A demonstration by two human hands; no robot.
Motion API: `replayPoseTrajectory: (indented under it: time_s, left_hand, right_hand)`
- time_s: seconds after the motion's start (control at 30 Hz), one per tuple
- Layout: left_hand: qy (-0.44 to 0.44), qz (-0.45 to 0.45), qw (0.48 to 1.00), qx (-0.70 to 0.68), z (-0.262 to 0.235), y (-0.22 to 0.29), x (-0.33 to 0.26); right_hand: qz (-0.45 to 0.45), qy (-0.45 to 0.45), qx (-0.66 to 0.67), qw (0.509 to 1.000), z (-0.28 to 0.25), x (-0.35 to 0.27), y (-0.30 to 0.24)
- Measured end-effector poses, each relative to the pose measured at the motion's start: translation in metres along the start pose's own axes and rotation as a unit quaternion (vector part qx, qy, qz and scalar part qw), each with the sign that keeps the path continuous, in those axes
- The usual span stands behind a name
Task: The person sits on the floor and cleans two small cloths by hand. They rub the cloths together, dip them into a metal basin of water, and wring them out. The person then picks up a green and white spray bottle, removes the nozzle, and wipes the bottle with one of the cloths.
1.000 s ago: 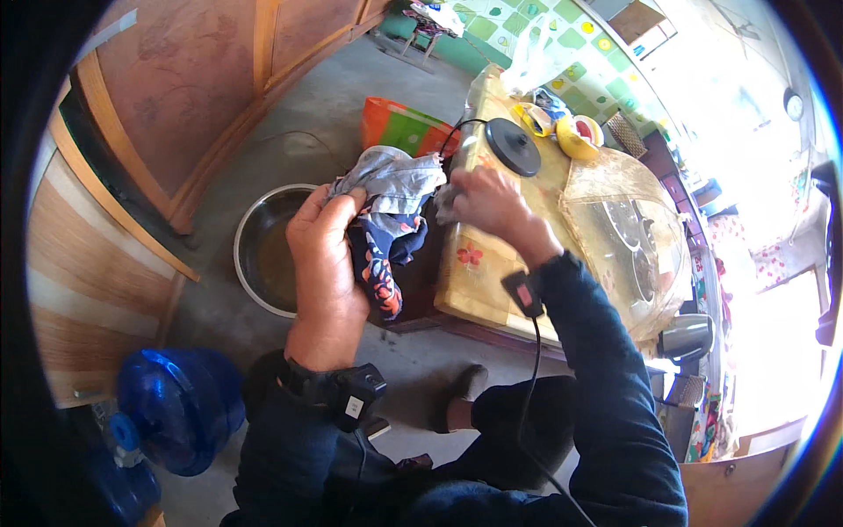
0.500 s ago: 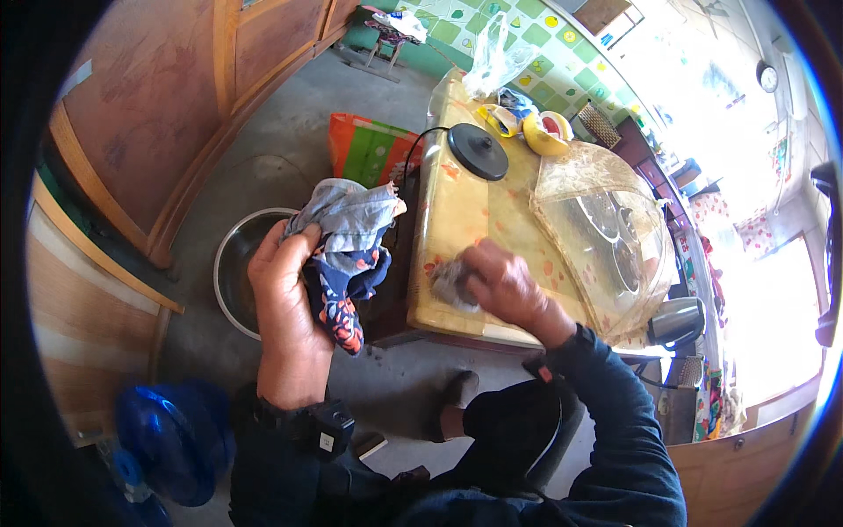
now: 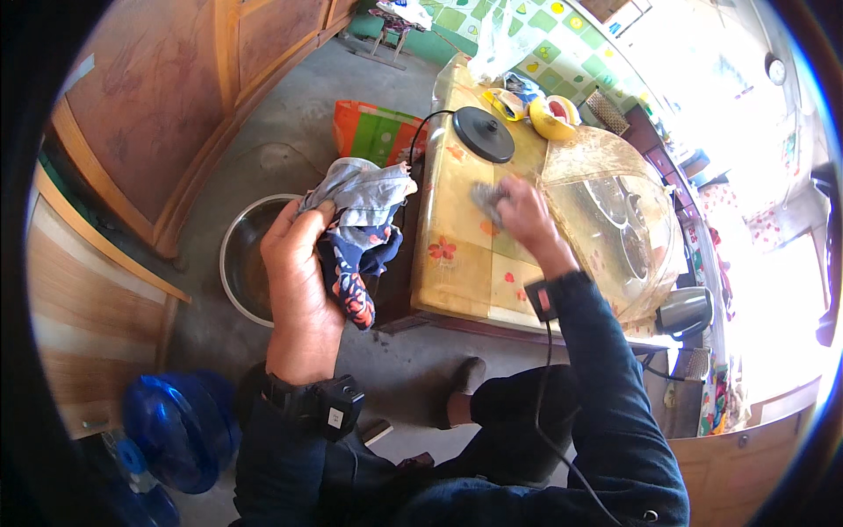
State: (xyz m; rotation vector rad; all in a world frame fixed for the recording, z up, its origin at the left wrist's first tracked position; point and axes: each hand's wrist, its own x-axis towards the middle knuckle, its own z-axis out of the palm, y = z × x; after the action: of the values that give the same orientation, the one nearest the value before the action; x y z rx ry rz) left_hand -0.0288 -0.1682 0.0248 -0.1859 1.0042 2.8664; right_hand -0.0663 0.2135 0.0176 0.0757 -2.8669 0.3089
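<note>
My left hand (image 3: pixel 301 285) is closed on a bunched cloth (image 3: pixel 362 202), grey on top with a dark blue flowered part hanging below. It is held up in the air just left of the table's edge. Over on the yellow flowered tabletop (image 3: pixel 457 281), my right hand (image 3: pixel 525 215) presses a grey scouring pad or wad (image 3: pixel 486 202) against the surface; its exact kind is blurred. A round black kettle base (image 3: pixel 484 134) lies beyond the right hand. To that hand's right stands a lace-trimmed mesh food cover (image 3: pixel 606 202) with dishes under it.
A metal basin (image 3: pixel 241 263) stands on the floor behind my left hand. An orange and green bag (image 3: pixel 373 132) is beside the table. A cut yellow fruit (image 3: pixel 553 117) and a clear plastic bag (image 3: pixel 496 44) sit at the far end. A kettle (image 3: pixel 685 312) is right; a blue water bottle (image 3: pixel 180 430) is lower left.
My right hand has slid the grey wad farther across the tabletop, toward the kettle base. My left hand still holds the cloth in nearly the same place. The view has shifted slightly.
</note>
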Motion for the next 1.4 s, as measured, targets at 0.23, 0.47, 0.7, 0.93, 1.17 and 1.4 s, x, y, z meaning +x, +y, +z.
replayPoseTrajectory:
  time_s: [0.23,0.47,0.7,0.93,1.17,1.4]
  left_hand:
    - [-0.027,0.000,1.000,0.007,-0.006,0.006,-0.004]
    - [-0.027,-0.009,1.000,0.014,-0.001,0.006,-0.007]
    - [-0.018,-0.025,0.999,0.012,-0.002,0.001,-0.004]
    - [-0.041,-0.013,0.999,0.008,-0.002,-0.005,0.003]
    - [-0.049,-0.006,0.999,0.020,-0.001,-0.004,-0.003]
    - [-0.041,-0.016,0.999,0.006,-0.003,0.000,-0.004]
  right_hand:
    - [-0.041,-0.059,0.092,0.993,-0.054,-0.144,-0.080]
    - [-0.067,-0.019,0.043,0.997,-0.030,-0.084,-0.035]
    - [0.028,0.035,-0.014,0.999,0.012,0.040,0.047]
    - [-0.005,0.035,-0.010,0.999,-0.006,-0.023,0.038]
    - [-0.005,0.008,0.041,0.999,-0.051,-0.161,-0.042]
    - [-0.148,-0.073,0.071,0.984,-0.051,-0.134,-0.113]
